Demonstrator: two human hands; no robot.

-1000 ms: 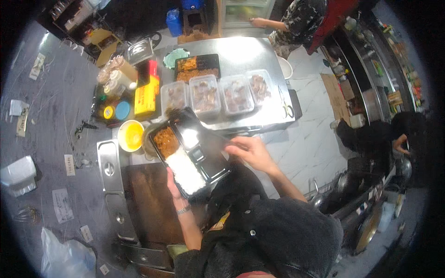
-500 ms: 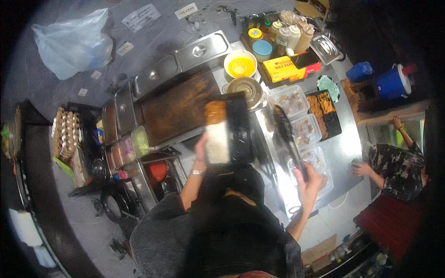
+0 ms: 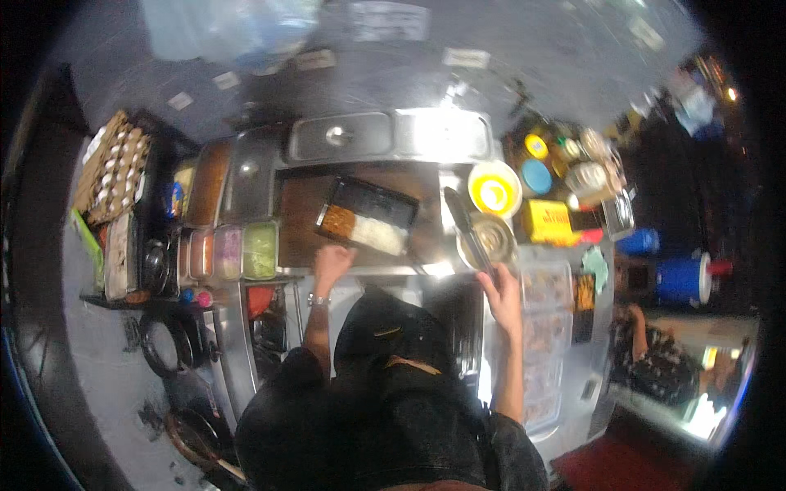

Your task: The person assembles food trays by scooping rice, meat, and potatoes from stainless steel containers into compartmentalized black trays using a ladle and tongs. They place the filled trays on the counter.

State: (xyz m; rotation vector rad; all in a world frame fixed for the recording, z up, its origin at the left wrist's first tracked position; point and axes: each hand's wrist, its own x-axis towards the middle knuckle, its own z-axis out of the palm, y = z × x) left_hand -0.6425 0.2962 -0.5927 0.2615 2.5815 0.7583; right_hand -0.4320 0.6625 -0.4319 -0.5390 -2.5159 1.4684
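A black food tray point(image 3: 367, 203) lies tilted on the brown board point(image 3: 299, 192), with orange-brown chopped food point(image 3: 337, 221) and white rice point(image 3: 378, 236) along its near side. My left hand point(image 3: 334, 262) is at the tray's near left edge, fingers curled and slightly blurred; whether anything is inside them is hidden. In my right hand point(image 3: 501, 296) are dark tongs point(image 3: 468, 225), pointing away from me. They pass over the left side of a round metal pot point(image 3: 495, 239). A white bowl of yellow liquid point(image 3: 494, 188) stands just beyond.
Lidded steel pans point(image 3: 342, 137) line the board's far side. Tubs of chopped food point(image 3: 260, 250) stand left, near egg trays point(image 3: 119, 168). Clear containers point(image 3: 544, 327) and a dark tray of orange food point(image 3: 583, 295) fill the right counter. Another person point(image 3: 659, 360) is at far right.
The black tray has gone from my left hand's grip in the air down onto the board. The tongs have moved from above the clear containers to the pot. My view has turned.
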